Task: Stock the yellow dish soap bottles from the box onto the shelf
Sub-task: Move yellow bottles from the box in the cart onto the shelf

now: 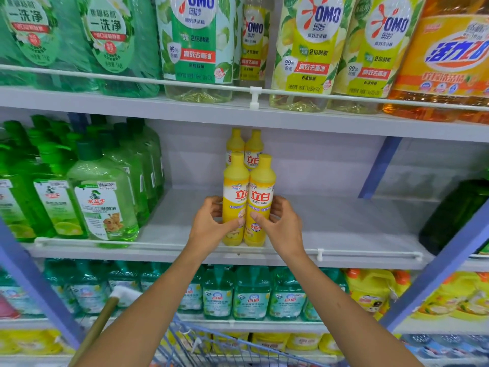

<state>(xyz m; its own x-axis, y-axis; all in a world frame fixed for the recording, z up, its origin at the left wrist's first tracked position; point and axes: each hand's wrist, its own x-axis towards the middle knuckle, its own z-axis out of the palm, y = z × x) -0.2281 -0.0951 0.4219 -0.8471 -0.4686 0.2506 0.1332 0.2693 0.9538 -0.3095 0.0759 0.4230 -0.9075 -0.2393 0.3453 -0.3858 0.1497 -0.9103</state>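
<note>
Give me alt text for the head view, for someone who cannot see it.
The left hand grips one yellow bottle and the right hand its neighbour, side by side at the front of the middle shelf. Two more yellow bottles stand behind them; green bottles stand to their left.

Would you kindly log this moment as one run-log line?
left hand: holds left front bottle; right hand: holds right front bottle; behind: two more bottles

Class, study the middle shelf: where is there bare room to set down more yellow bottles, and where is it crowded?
Widest bare patch: middle shelf right of the yellow bottles, up to the dark green bottle. A narrower strip separates them from the green pump bottles at left. Crowded: that left end, plus upper shelf and lower shelf.
</note>
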